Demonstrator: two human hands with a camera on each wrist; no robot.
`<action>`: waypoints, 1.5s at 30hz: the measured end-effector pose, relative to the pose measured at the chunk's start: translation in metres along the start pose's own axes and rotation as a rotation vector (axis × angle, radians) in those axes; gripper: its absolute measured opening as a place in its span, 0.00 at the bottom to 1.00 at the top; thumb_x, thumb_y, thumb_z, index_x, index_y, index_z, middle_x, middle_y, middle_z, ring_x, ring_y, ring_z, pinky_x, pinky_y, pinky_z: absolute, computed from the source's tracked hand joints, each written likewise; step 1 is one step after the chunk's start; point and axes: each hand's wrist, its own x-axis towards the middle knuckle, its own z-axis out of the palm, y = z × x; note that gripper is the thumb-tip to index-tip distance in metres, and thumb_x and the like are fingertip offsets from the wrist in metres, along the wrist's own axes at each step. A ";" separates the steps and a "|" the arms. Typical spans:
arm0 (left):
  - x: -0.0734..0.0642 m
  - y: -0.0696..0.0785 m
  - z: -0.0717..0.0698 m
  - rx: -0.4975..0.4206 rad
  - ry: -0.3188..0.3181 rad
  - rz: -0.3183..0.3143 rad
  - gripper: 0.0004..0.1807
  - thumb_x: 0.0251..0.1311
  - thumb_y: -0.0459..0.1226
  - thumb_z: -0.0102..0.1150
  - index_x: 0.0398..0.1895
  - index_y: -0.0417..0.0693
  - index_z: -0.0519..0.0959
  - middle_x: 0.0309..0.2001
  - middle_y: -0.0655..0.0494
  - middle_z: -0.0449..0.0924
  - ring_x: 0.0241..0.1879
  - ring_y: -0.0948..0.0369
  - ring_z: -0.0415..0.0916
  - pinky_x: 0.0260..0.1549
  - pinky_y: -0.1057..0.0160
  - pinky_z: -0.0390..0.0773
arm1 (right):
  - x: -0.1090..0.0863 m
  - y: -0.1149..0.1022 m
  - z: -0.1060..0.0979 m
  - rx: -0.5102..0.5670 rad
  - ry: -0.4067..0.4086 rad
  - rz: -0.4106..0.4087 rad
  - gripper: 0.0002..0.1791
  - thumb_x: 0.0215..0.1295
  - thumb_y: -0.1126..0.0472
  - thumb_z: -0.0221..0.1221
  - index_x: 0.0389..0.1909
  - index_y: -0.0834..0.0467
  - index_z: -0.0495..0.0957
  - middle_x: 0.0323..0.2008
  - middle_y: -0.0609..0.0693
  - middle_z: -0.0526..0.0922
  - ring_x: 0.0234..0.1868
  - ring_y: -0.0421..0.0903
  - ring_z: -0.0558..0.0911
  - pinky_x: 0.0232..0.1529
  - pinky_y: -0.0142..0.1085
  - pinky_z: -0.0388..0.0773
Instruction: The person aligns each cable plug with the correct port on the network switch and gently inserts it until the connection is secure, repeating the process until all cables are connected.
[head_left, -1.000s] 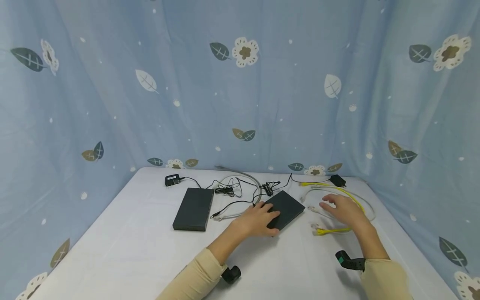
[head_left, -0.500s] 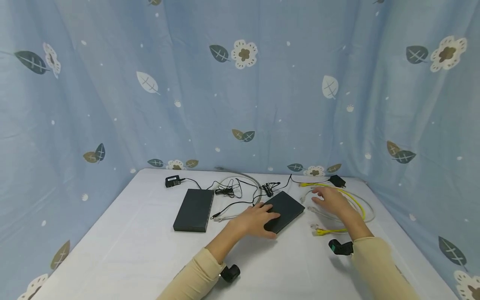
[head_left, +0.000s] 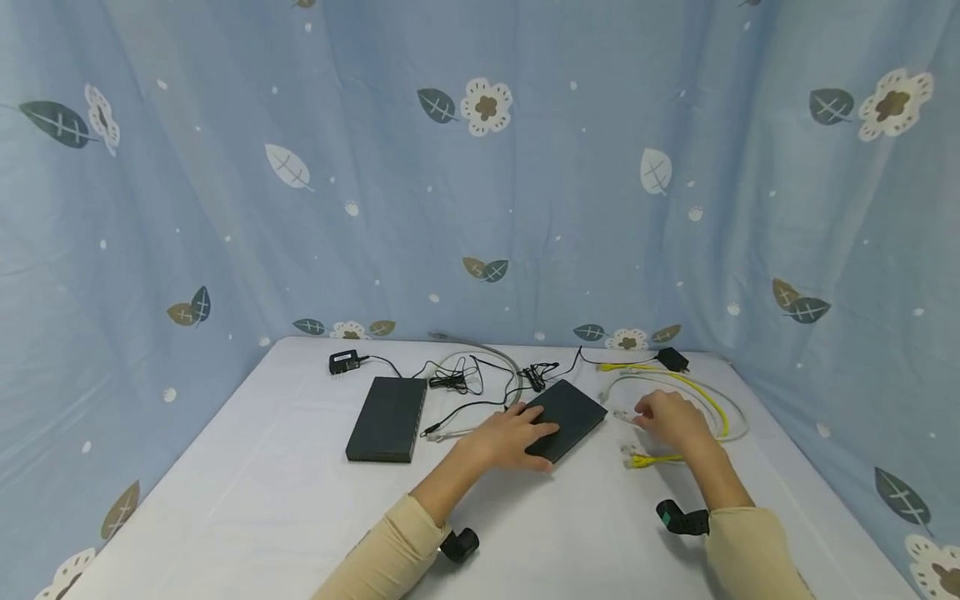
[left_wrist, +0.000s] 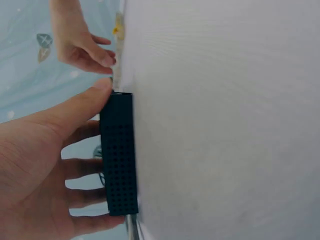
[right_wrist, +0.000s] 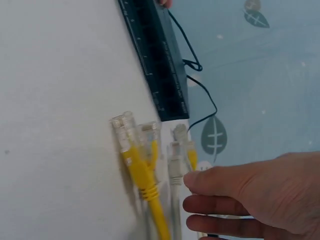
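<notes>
My left hand (head_left: 510, 437) lies on a black network switch (head_left: 568, 417), fingers spread over its top. In the left wrist view the thumb is at one end of its perforated side and the little finger near the other. My right hand (head_left: 675, 421) is right beside a grey network cable's plug (right_wrist: 175, 162), thumb and fingers loosely bent and apart, with nothing seen between them. Yellow network cable plugs (right_wrist: 135, 167) lie near it. In the right wrist view the switch's row of ports (right_wrist: 157, 65) faces these plugs.
A second black box (head_left: 386, 418) lies on the left of the white table. Behind are a power adapter (head_left: 345, 361), tangled black cords (head_left: 450, 382) and a grey cable (head_left: 495, 348). Another adapter (head_left: 672, 359) sits at the back right. A patterned blue curtain (head_left: 480, 183) encloses the table.
The right hand first moves left over the cables, then comes down and nearer beside the grey plug, its fingers more bent. The left hand stays on the switch.
</notes>
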 end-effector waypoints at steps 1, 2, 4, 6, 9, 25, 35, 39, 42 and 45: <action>0.000 0.001 0.000 0.014 0.003 -0.004 0.38 0.62 0.64 0.53 0.74 0.70 0.60 0.77 0.52 0.53 0.76 0.45 0.51 0.68 0.42 0.63 | -0.001 0.002 0.002 0.000 0.006 0.007 0.14 0.63 0.59 0.65 0.45 0.63 0.84 0.37 0.56 0.87 0.36 0.52 0.83 0.38 0.51 0.79; 0.000 0.001 0.001 0.025 0.007 -0.009 0.38 0.62 0.64 0.52 0.75 0.70 0.60 0.77 0.52 0.53 0.76 0.44 0.51 0.68 0.42 0.63 | -0.002 0.003 0.004 0.000 0.015 0.010 0.13 0.63 0.60 0.65 0.44 0.62 0.85 0.37 0.56 0.87 0.36 0.52 0.84 0.37 0.51 0.79; 0.000 0.003 0.002 0.027 0.009 -0.022 0.38 0.63 0.64 0.50 0.75 0.70 0.59 0.77 0.52 0.53 0.76 0.43 0.52 0.69 0.42 0.62 | -0.005 0.005 0.008 0.005 0.029 0.009 0.11 0.63 0.60 0.64 0.42 0.61 0.86 0.38 0.56 0.87 0.37 0.54 0.84 0.37 0.52 0.79; 0.000 0.003 0.002 0.021 0.008 -0.034 0.38 0.63 0.64 0.49 0.75 0.70 0.59 0.78 0.52 0.53 0.75 0.42 0.52 0.69 0.42 0.61 | -0.007 0.007 0.012 0.012 0.045 0.001 0.09 0.63 0.61 0.64 0.41 0.60 0.86 0.38 0.55 0.87 0.37 0.54 0.84 0.36 0.53 0.79; 0.000 0.003 0.003 0.001 0.000 -0.043 0.37 0.64 0.64 0.48 0.75 0.69 0.59 0.78 0.52 0.52 0.75 0.40 0.51 0.69 0.40 0.60 | -0.009 0.007 0.015 0.012 0.075 -0.011 0.08 0.62 0.62 0.64 0.40 0.59 0.86 0.37 0.55 0.87 0.36 0.54 0.84 0.34 0.51 0.79; 0.003 0.001 0.003 -0.010 -0.008 -0.025 0.36 0.66 0.63 0.48 0.75 0.66 0.59 0.78 0.50 0.51 0.76 0.39 0.49 0.68 0.39 0.61 | -0.013 -0.001 0.010 0.042 0.100 -0.052 0.10 0.64 0.64 0.62 0.43 0.63 0.85 0.40 0.58 0.87 0.41 0.57 0.85 0.41 0.53 0.80; 0.003 -0.007 0.001 -0.021 -0.017 -0.061 0.35 0.66 0.62 0.49 0.75 0.70 0.59 0.78 0.53 0.50 0.77 0.43 0.48 0.70 0.39 0.59 | -0.010 -0.006 0.011 0.081 0.039 -0.052 0.09 0.65 0.62 0.62 0.40 0.63 0.84 0.35 0.53 0.86 0.34 0.47 0.82 0.39 0.47 0.81; 0.002 -0.010 0.000 -0.053 -0.011 -0.060 0.34 0.66 0.60 0.52 0.74 0.69 0.61 0.78 0.53 0.51 0.77 0.43 0.48 0.70 0.38 0.58 | -0.009 -0.007 0.011 0.098 0.028 -0.061 0.08 0.65 0.61 0.62 0.39 0.62 0.85 0.34 0.51 0.86 0.33 0.45 0.81 0.38 0.46 0.80; 0.002 -0.012 -0.001 -0.069 -0.009 -0.056 0.34 0.65 0.60 0.53 0.74 0.69 0.62 0.78 0.53 0.52 0.77 0.43 0.48 0.70 0.38 0.57 | -0.009 -0.008 0.010 0.112 0.030 -0.075 0.08 0.65 0.61 0.62 0.39 0.62 0.85 0.34 0.51 0.87 0.33 0.44 0.82 0.38 0.46 0.80; 0.002 -0.012 -0.002 -0.068 -0.013 -0.049 0.34 0.65 0.60 0.53 0.74 0.68 0.62 0.78 0.52 0.52 0.76 0.42 0.49 0.70 0.38 0.58 | -0.010 -0.009 0.009 0.116 0.033 -0.082 0.08 0.64 0.61 0.63 0.38 0.61 0.85 0.33 0.50 0.87 0.33 0.44 0.82 0.37 0.45 0.80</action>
